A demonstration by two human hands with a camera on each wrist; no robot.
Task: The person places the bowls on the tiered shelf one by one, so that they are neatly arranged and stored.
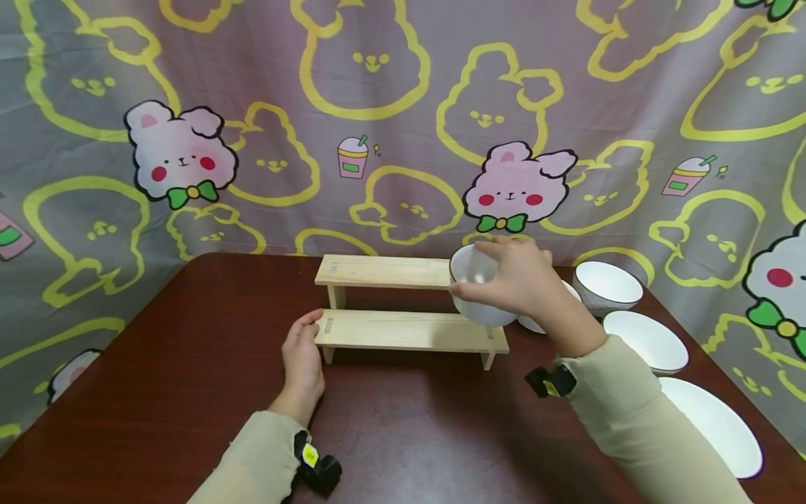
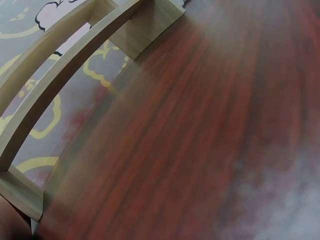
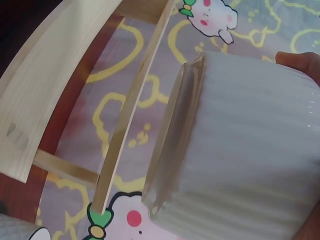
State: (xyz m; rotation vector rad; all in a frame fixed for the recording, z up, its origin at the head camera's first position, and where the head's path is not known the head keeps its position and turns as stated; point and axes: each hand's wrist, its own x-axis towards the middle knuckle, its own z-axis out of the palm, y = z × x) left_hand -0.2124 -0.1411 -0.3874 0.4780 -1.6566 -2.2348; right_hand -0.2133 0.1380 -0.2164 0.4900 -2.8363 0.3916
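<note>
A two-tier wooden shelf rack [image 1: 409,330] stands on the dark red-brown table. My left hand [image 1: 303,367] holds the left end of its lower tier; in the left wrist view only a bit of that hand [image 2: 11,222] shows beside a rack leg. My right hand [image 1: 519,276] grips a white bowl [image 1: 481,312] by its side, above the right part of the rack. The bowl is tilted, its mouth turned toward the upper left. The right wrist view shows the ridged outside of the bowl [image 3: 245,145] and its foot ring, near the rack.
Along the table's right side stand a deep white bowl [image 1: 609,283], a shallower white bowl [image 1: 646,341] and a large white oval dish [image 1: 714,427]. Another white dish [image 1: 531,325] is partly hidden behind my right hand. A patterned curtain [image 1: 403,126] hangs behind the table.
</note>
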